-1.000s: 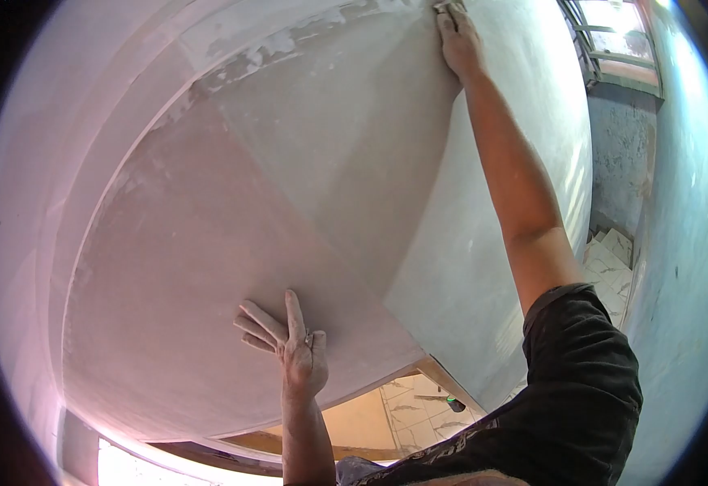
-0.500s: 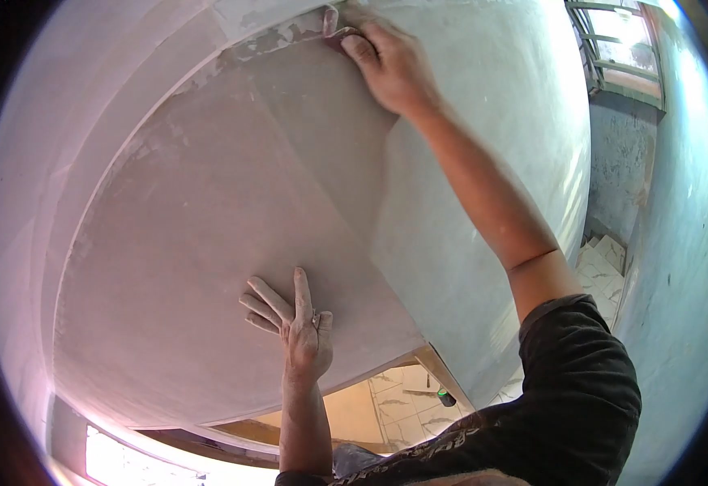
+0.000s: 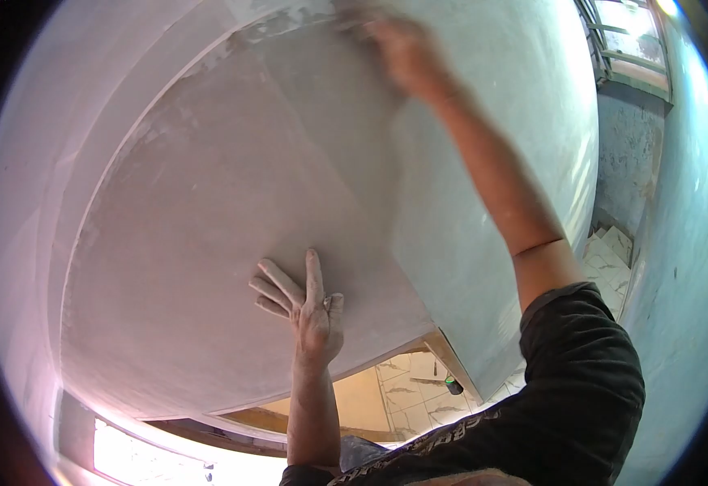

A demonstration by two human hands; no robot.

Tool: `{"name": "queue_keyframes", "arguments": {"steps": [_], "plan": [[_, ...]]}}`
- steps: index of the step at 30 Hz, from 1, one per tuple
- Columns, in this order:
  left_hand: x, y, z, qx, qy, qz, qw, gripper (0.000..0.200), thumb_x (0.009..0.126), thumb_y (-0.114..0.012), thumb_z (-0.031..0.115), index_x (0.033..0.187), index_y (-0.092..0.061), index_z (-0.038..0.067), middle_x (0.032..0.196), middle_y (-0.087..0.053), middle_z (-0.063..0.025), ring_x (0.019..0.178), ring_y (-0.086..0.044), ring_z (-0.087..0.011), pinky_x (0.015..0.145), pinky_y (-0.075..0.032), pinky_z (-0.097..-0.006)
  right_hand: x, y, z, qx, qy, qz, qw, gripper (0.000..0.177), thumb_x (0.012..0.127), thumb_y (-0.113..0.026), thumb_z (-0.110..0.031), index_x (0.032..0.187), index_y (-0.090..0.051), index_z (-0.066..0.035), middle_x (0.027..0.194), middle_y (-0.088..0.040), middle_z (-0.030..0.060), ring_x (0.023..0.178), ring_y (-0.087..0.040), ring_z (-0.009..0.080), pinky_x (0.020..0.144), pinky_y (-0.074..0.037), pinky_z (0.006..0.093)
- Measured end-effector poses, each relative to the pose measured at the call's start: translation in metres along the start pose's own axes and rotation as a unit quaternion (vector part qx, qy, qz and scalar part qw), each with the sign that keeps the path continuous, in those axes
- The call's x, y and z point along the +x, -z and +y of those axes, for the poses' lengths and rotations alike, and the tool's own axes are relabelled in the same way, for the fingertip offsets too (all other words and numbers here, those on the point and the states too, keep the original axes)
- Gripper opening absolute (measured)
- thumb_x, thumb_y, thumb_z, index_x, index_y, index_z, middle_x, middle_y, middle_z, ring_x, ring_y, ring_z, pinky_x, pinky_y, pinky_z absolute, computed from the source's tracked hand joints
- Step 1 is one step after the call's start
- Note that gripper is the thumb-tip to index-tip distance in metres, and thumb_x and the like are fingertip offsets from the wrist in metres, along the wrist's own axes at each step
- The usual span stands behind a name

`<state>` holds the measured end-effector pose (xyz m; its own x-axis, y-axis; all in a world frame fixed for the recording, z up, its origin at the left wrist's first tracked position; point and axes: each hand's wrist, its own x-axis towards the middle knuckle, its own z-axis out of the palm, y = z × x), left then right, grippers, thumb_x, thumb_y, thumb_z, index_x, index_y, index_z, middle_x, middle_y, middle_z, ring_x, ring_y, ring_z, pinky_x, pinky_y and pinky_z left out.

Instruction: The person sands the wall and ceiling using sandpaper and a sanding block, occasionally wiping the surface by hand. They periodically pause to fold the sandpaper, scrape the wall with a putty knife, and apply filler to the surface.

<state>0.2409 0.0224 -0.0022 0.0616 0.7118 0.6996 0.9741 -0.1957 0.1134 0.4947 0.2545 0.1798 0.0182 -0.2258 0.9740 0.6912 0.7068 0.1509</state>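
Note:
My left hand (image 3: 312,312), coated in pale dust, rests against the grey plastered wall (image 3: 183,219) with its fingers spread. High on the wall, near the top of the view, my right hand (image 3: 406,55) is closed on a hand sander (image 3: 355,23). Motion smears both the hand and the sander, so the grip's details are hidden. The earlier frame shows a bent metal piece and a dark reddish edge on the tool. Beside the sander, a patchy whitish strip (image 3: 281,24) runs along the wall's upper edge.
A raised curved border (image 3: 102,154) bounds the wall on the left. Below, an opening shows marble-patterned floor tiles (image 3: 406,397) and a small dark object with a green light (image 3: 453,385). A barred window (image 3: 631,36) is at upper right; tiles (image 3: 611,255) lie beneath it.
My right hand and the sander have shifted slightly right and blurred with motion. My left hand stays spread on the wall; the whole view has shifted a little.

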Motion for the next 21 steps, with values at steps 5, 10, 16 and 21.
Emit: {"name": "queue_keyframes", "arguments": {"steps": [5, 10, 16, 21], "plan": [[0.001, -0.003, 0.0, 0.012, -0.009, 0.016, 1.0, 0.07, 0.082, -0.057, 0.011, 0.147, -0.03, 0.014, 0.148, 0.015, -0.0343, 0.132, 0.024, -0.0564, 0.098, 0.013, -0.0714, 0.002, 0.001, 0.005, 0.028, -0.093, 0.003, 0.995, 0.025, 0.091, -0.048, -0.011, 0.111, -0.062, -0.004, 0.11, -0.063, 0.0197, 0.102, -0.059, 0.0362, 0.09, -0.046, 0.0422], [0.0, -0.003, 0.003, 0.021, 0.009, 0.019, 1.0, 0.071, 0.081, -0.057, 0.011, 0.147, -0.03, 0.012, 0.148, 0.015, -0.0351, 0.132, 0.024, -0.0565, 0.098, 0.013, -0.0707, 0.003, 0.003, -0.016, 0.041, -0.076, -0.02, 0.996, 0.021, 0.091, -0.047, -0.011, 0.106, -0.062, -0.006, 0.105, -0.063, 0.0185, 0.099, -0.06, 0.0355, 0.088, -0.047, 0.0425], [-0.004, -0.01, 0.0, 0.015, -0.013, 0.06, 0.998, 0.075, 0.082, -0.049, 0.008, 0.149, -0.017, 0.008, 0.152, 0.011, -0.0298, 0.136, 0.02, -0.0517, 0.104, 0.012, -0.0651, 0.005, 0.006, -0.064, -0.069, -0.026, -0.083, 0.994, 0.023, 0.091, -0.047, -0.01, 0.107, -0.063, -0.007, 0.11, -0.062, 0.0169, 0.103, -0.057, 0.0354, 0.094, -0.044, 0.0414], [-0.003, -0.012, -0.009, 0.028, 0.053, 0.054, 0.997, 0.073, 0.083, -0.049, 0.011, 0.149, -0.018, 0.006, 0.148, 0.012, -0.0366, 0.132, 0.021, -0.0573, 0.099, 0.011, -0.0709, -0.02, 0.015, 0.106, -0.025, -0.119, -0.034, 0.992, 0.029, 0.094, -0.044, -0.013, 0.116, -0.061, -0.004, 0.113, -0.064, 0.0175, 0.104, -0.061, 0.0303, 0.093, -0.047, 0.0393]]}}
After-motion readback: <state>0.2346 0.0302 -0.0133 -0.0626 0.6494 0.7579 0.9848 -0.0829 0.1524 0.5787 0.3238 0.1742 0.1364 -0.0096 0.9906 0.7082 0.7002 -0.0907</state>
